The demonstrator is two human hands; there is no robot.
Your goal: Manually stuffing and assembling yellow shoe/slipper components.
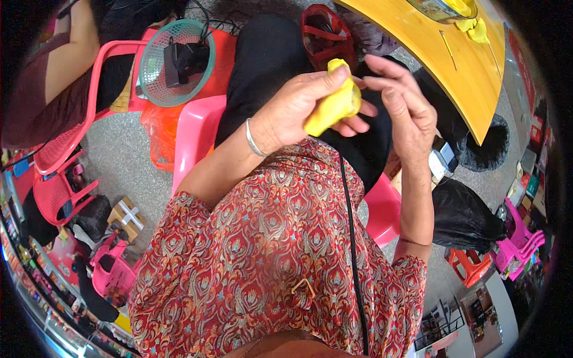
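Note:
In front of my lap, my left hand (292,110) grips a soft yellow cloth-like piece (334,107). The thumb presses on its top and the fingertips come out from beneath it. A darker patch shows at the piece's right edge; its exact kind cannot be made out. My right hand (409,110) is just to the right, fingers apart and pointing left toward the yellow piece. I see nothing clearly held in it, and whether its fingertips touch the piece cannot be told.
A wooden table (412,30) curves at the upper right, bearing a container (439,12) of yellow pieces, loose yellow pieces (476,30) and a thin yellow stick (447,51). A green mesh basket (146,62) stands at the upper left, near another person's arm (71,59). A black bag (465,215) lies right.

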